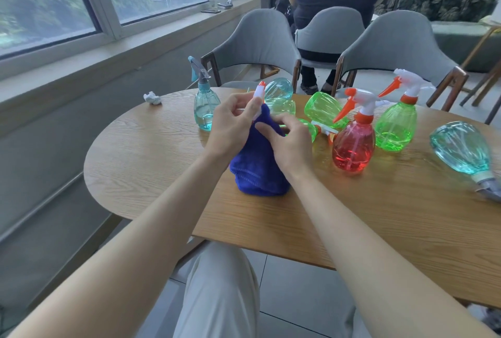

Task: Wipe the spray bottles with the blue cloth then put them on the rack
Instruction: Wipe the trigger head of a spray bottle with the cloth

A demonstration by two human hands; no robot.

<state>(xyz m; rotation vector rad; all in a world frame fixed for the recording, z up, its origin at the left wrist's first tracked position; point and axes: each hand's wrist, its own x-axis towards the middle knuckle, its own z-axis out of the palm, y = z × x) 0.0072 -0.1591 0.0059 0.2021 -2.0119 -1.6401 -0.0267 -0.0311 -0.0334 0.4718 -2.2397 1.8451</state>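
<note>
At a round wooden table (151, 153) by the window, your left hand (230, 126) pinches the white, orange-tipped trigger head of a wrapped spray bottle (259, 92). Your right hand (290, 145) curls its fingers around the blue cloth (257, 172) bundled over the bottle's body, which is hidden from view. The cloth's lower end rests on the tabletop. An upright teal bottle (205, 107) stands just left of your hands. To the right, a red bottle (353, 147) and a green bottle (395, 129) stand side by side. Another green bottle (322, 108) lies on its side behind them, and a second teal bottle (461, 152) lies near the right edge. A crumpled tissue (152, 98) sits at the far left.
</note>
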